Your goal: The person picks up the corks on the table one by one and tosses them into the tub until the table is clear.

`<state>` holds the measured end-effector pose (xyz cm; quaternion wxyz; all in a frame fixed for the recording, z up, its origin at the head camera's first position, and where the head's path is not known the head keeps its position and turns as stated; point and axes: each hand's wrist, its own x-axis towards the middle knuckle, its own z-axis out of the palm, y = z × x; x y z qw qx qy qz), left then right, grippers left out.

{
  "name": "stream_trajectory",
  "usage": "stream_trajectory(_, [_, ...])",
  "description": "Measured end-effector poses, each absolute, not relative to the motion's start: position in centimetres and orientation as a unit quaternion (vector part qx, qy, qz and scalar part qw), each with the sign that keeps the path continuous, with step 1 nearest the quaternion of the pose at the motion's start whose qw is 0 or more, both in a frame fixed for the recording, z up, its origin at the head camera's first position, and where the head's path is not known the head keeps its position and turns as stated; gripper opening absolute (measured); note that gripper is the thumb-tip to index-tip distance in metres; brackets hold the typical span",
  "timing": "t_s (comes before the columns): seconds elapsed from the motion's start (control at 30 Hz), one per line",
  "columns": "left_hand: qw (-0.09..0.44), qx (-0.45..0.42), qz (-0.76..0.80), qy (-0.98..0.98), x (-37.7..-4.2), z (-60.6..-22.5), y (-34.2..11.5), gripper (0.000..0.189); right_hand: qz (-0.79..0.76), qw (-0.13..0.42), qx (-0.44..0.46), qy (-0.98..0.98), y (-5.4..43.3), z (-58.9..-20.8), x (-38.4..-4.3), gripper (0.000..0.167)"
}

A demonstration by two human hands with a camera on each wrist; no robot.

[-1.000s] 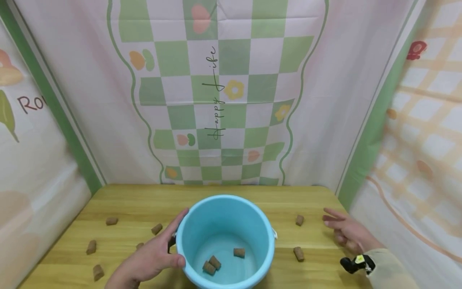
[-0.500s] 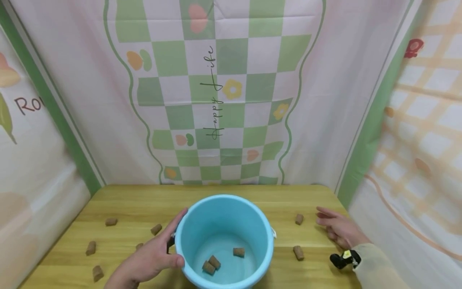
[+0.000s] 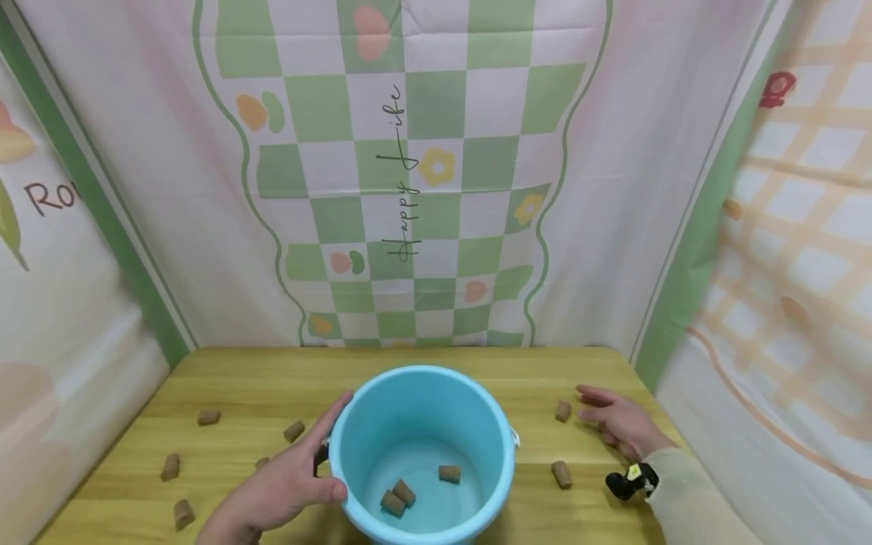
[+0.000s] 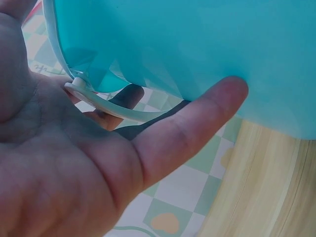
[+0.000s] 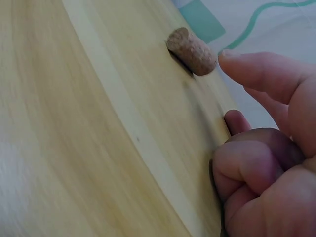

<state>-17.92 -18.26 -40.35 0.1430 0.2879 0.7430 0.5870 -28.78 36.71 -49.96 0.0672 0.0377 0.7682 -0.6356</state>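
Where the wooden table (image 3: 354,363) ends at the left, a pale printed curtain (image 3: 75,288) with a green border hangs along its side. Five corks lie scattered on the table's left part: the leftmost cork (image 3: 170,467); a near cork (image 3: 183,514) and a far cork (image 3: 209,417), both slightly to its right; a partly hidden cork (image 3: 262,462) just beyond the left hand (image 3: 282,484); and a fifth cork (image 3: 294,431) farther back. The left hand is widely spread, its thumb and extended fingers set against the left side of a light-blue bucket (image 3: 422,405); in the left wrist view, one digit touches the outer wall, and a white handle (image 4: 140,115) curves beyond it. The bucket occupies the near centre, mouth upward. On its floor, two corks (image 3: 393,502) lie side by side at the left, with a single cork (image 3: 450,474) apart at the right. Beyond rises a green-and-white checked backdrop (image 3: 436,113). Right of the bucket lie a near right cork (image 3: 562,474) and a far right cork (image 3: 562,411). Just beside the latter, the right hand (image 3: 623,424) is partly open and holds nothing: one digit extends toward the cork, and other fingers bend loosely. A black device (image 3: 633,481) sits at its wrist.
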Motion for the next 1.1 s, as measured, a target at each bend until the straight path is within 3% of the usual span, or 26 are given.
stream_trajectory(0.4, [0.143, 0.293, 0.589, 0.740, -18.0, -40.4, -18.2, 0.093, -0.625, 0.101, 0.020, 0.773, 34.5, -50.0, -29.8, 0.073])
stream_trajectory(1.1, [0.142, 0.288, 0.590, 0.741, -18.2, -40.6, -18.4, 0.096, -0.586, 0.073, 0.048, 0.805, 33.8, -50.5, -29.6, 0.060])
